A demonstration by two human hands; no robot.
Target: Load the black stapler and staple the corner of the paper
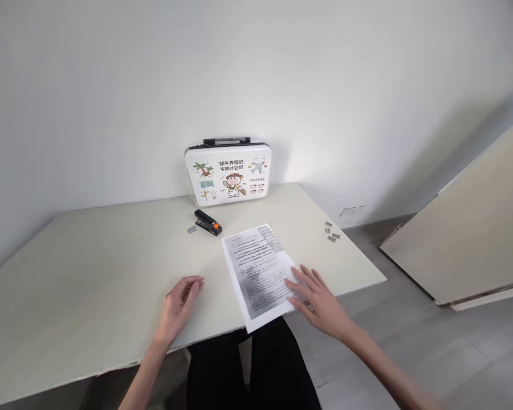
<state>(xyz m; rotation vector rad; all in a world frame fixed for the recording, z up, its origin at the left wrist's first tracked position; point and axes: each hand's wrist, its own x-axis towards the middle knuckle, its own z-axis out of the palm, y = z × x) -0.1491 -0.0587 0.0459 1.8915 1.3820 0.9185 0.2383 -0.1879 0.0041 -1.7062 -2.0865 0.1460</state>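
Note:
A printed sheet of paper (260,273) lies at an angle near the table's front edge, one corner reaching past it. My right hand (318,302) is at the sheet's right side, fingers spread, the fingertips over its edge. To the left of the paper my left hand (180,302) rests on its side on the table, fingers curled together; whether anything is inside cannot be made out. Beyond the paper sits a black stapler (208,222) with an orange patch, and a small strip of staples (191,229) lies beside it.
A white cartoon-printed case (228,176) with a black handle stands at the back against the wall. Several short staple strips (332,232) lie near the right edge of the pale table (111,273). A light panel (465,228) stands on the floor at right.

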